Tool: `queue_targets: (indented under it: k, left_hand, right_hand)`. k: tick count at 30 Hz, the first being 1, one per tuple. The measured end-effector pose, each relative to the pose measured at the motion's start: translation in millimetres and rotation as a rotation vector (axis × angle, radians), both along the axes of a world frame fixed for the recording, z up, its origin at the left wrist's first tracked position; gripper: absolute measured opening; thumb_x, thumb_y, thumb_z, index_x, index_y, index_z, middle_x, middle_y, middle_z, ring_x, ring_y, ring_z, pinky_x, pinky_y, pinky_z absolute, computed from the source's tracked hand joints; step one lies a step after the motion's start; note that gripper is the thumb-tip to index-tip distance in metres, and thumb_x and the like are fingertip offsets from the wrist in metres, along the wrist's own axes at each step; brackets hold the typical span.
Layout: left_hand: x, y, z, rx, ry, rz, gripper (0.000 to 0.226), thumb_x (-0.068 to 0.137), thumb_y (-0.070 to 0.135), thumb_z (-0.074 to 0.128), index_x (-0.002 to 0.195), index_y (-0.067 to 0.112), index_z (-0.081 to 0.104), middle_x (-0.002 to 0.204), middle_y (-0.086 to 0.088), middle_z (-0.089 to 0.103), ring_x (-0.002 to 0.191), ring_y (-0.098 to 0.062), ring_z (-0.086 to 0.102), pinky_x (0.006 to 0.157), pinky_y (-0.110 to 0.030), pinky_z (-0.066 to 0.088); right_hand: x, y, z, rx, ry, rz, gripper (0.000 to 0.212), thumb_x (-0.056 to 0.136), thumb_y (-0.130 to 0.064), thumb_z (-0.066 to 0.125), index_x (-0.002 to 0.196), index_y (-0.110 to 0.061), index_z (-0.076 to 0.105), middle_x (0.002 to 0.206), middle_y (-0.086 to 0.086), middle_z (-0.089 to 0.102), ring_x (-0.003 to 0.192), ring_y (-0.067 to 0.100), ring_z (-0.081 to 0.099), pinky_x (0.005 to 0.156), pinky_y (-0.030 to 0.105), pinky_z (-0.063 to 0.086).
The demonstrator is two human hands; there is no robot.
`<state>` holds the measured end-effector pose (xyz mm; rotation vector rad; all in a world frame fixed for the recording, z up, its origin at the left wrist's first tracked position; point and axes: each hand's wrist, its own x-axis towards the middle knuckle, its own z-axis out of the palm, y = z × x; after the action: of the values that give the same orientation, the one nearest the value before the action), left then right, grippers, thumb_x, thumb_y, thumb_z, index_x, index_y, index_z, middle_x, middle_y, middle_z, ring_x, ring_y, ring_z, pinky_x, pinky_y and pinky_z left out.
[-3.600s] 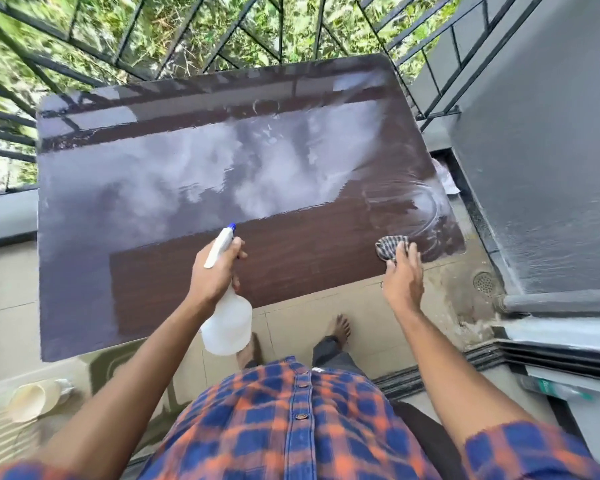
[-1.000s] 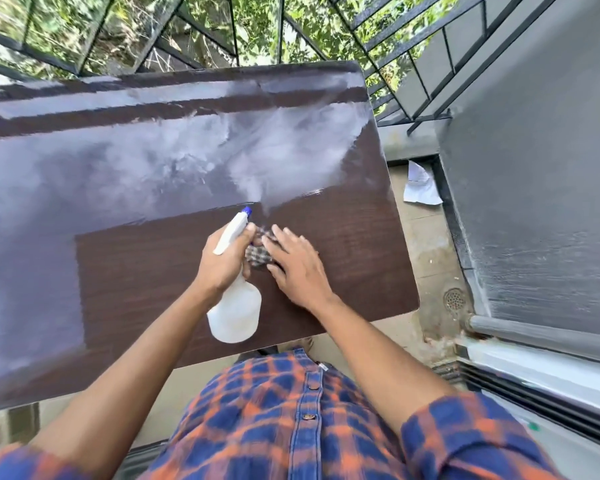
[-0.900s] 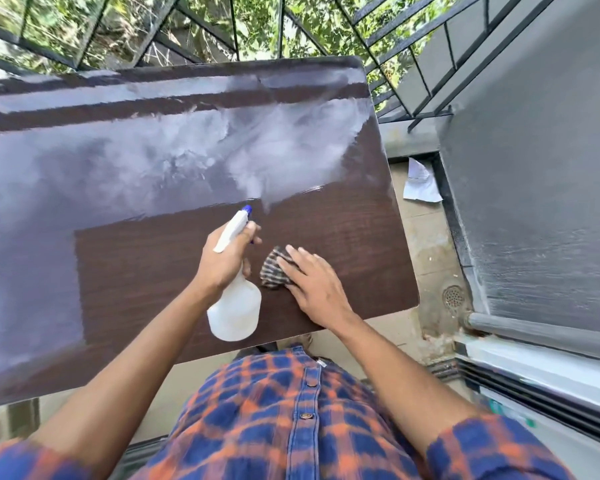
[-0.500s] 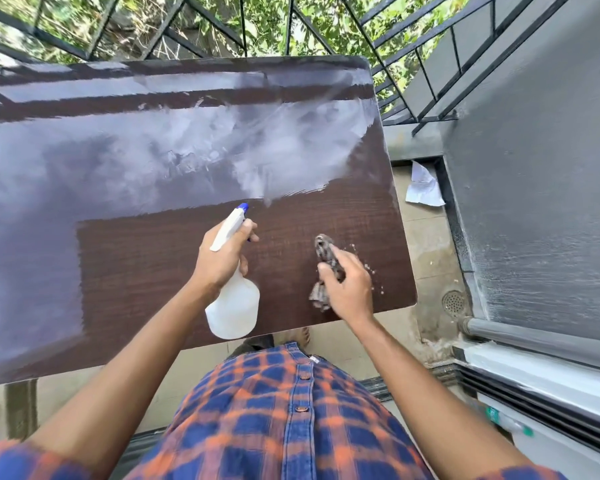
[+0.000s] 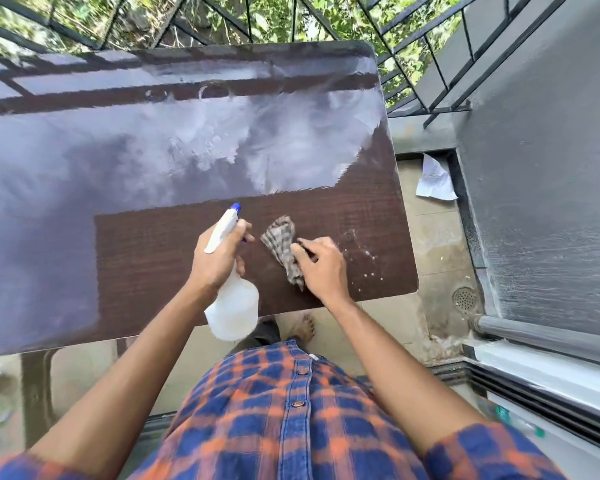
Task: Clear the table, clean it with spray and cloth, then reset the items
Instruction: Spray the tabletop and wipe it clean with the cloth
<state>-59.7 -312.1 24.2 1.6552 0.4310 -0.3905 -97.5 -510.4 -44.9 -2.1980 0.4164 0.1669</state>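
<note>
Left hand (image 5: 219, 258): fingers curled round the neck of the spray bottle (image 5: 232, 308), forefinger forward near the trigger, blue-tipped nozzle pointing away over the table (image 5: 153, 258). The bottle's body hangs past the near edge. Bottle: translucent white plastic, fill level not legible; probably light, rigid enough at the neck, the rounded body likely slick if wet, so the neck is the sound place to hold it. Right hand (image 5: 323, 268): fingers and thumb closed on the cloth (image 5: 281, 242), a small checked rag bunched into a loose twist, just right of the left hand above the near right part of the tabletop; whether its free end touches the surface cannot be told. Cloth: soft, limp, very light, probably damp; best gathered into a pad under the palm, since a pinched corner would trail. Tabletop: dark wood-grain laminate, glossy, smeared with pale wipe marks farther back; likely slippery under a wet rag. Droplets (image 5: 366, 261): scattered right of the cloth. Beyond the table: a crumpled paper scrap (image 5: 435, 181) and a drain (image 5: 464, 299) on the tiled floor.
</note>
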Motion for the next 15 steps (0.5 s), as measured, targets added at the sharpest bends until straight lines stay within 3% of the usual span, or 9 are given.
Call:
queue_targets:
  k: [4,8,11,15]
  left_hand:
    - [-9.3,-5.9,0.6,-0.008,-0.001,0.011,0.021,0.102,0.034,0.059,0.098,0.017,0.071,0.091,-0.009,0.070,0.039,-0.015,0.049,0.042,-0.028,0.043]
    - [-12.6,-9.4,3.2,0.001,-0.008,0.025,0.021,0.103,0.031,0.058,0.098,0.015,0.071,0.087,-0.004,0.069,0.035,-0.019,0.047,0.042,-0.025,0.042]
    - [-14.2,-13.7,6.0,0.000,-0.020,0.024,0.023,0.103,0.030,0.058,0.101,0.011,0.070,0.086,-0.004,0.068,0.036,-0.019,0.046,0.041,-0.026,0.042]
    - [-16.2,-19.1,8.5,0.019,-0.028,0.008,0.023,0.101,0.032,0.059,0.099,0.012,0.071,0.086,-0.002,0.069,0.035,-0.019,0.045,0.042,-0.026,0.042]
  right_hand:
    - [-9.8,-18.3,2.3,-0.205,-0.054,-0.065,0.036,0.093,-0.023,0.059,0.129,-0.027,0.064,0.112,-0.005,0.057,0.100,0.019,0.060,0.086,0.034,0.051]
    - [-4.3,6.0,5.0,-0.285,-0.329,0.183,0.036,0.091,-0.024,0.060,0.126,-0.022,0.066,0.124,-0.003,0.061,0.112,0.020,0.054,0.094,0.038,0.049]
    - [-2.4,28.3,-10.0,-0.363,-0.283,0.419,0.049,0.091,-0.034,0.061,0.138,-0.021,0.058,0.152,0.007,0.047,0.141,0.027,0.040,0.117,0.045,0.031]
    - [-6.6,19.0,-31.1,-0.559,-0.174,0.469,0.054,0.096,-0.040,0.049,0.148,-0.028,0.044,0.163,0.000,0.030,0.152,0.021,0.023,0.120,0.057,0.021]
